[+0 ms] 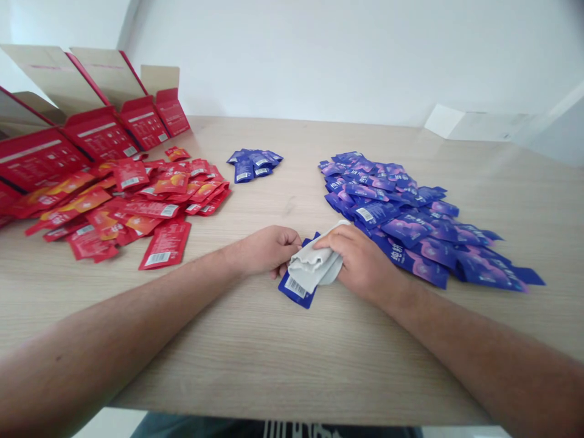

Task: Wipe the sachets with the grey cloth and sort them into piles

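Observation:
A blue sachet [297, 291] with a white barcode label lies in front of me on the table. Along its left edge, my left hand [272, 249] pinches it between thumb and curled fingers. My right hand [358, 258] is closed around a folded white cloth [314, 261], which rests on the sachet and hides its middle. Just beyond my right hand spreads a big heap of blue and purple sachets [392, 213]. A smaller pile of blue sachets [255, 163] sits farther back, beyond my left hand.
Many red and orange sachets [168, 207] are heaped on the left. Behind them stand several open red cardboard boxes [100, 134] with flaps raised. A white box-like object [474, 125] rests at the back right, near the wall. The wooden table's [283, 365] front edge is close to my body.

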{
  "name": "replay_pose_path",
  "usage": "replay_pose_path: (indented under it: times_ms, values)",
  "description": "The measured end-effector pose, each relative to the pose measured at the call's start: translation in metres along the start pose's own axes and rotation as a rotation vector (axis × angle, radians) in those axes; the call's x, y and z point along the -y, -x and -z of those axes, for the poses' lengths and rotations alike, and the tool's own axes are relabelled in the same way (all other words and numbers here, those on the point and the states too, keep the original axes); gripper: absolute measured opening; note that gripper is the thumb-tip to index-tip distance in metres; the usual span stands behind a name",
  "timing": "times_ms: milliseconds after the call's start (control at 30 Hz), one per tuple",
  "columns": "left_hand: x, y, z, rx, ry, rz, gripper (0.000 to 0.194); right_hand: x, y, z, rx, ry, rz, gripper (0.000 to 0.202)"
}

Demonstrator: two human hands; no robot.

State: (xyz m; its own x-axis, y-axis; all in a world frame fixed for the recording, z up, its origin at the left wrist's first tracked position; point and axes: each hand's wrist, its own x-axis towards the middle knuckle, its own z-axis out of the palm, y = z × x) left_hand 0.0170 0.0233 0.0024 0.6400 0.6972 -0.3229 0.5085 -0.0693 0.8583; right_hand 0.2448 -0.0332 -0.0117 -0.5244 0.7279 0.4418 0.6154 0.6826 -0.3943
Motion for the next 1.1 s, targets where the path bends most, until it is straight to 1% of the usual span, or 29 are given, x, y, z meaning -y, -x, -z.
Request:
replay_pose_path:
  times_ms: [133,200,300,367,433,500,600,633,667,800,867,967,1000,1033,1100]
  values:
    - [-0.001,0.000,0.000,-0.021,0.007,-0.003,0.022,0.017,0.002,-0.002,0.098,-0.050,0.142,0.022]
    - [0.000,0.000,0.000,-0.021,0.013,-0.006,0.023,0.022,0.002,0.000,0.121,-0.063,0.175,0.021]
    - [0.000,-0.001,-0.001,-0.014,0.004,-0.006,0.021,0.016,0.001,0.003,0.113,-0.024,0.128,0.022]
    - [0.000,-0.001,-0.001,-0.014,-0.012,-0.008,0.019,0.009,-0.001,0.003,0.087,0.015,0.067,0.025]
    - [0.000,-0.001,-0.002,-0.030,-0.018,-0.005,0.017,0.006,-0.001,0.001,0.055,0.031,0.028,0.027]
    - [-0.002,0.000,-0.002,-0.053,-0.012,0.007,0.017,0.010,0.000,-0.001,0.053,0.014,0.056,0.026]
    - [-0.004,0.000,-0.002,-0.063,0.000,0.026,0.016,0.020,0.001,-0.003,0.123,-0.046,0.182,0.021]
    - [-0.004,0.000,-0.002,-0.058,0.002,0.028,0.017,0.020,0.001,-0.002,0.138,-0.055,0.198,0.020]
    - [-0.004,0.000,-0.002,-0.054,0.001,0.027,0.017,0.019,0.001,-0.002,0.140,-0.052,0.187,0.020]
    - [-0.002,-0.001,-0.002,-0.058,-0.012,0.017,0.016,0.012,-0.001,-0.001,0.066,0.028,0.039,0.024]
    - [-0.003,-0.001,-0.002,-0.070,-0.019,0.024,0.016,0.014,0.000,-0.002,0.071,0.022,0.069,0.023]
    - [-0.004,0.000,-0.002,-0.079,-0.026,0.038,0.018,0.021,0.002,-0.004,0.146,-0.026,0.199,0.022]
    - [-0.005,0.000,-0.002,-0.077,-0.027,0.042,0.018,0.022,0.002,-0.004,0.159,-0.030,0.214,0.022]
    - [-0.005,0.000,-0.002,-0.077,-0.027,0.042,0.018,0.022,0.003,-0.003,0.160,-0.022,0.203,0.023]
    - [-0.004,0.000,-0.002,-0.090,-0.031,0.026,0.018,0.019,0.002,-0.003,0.117,0.018,0.132,0.024]
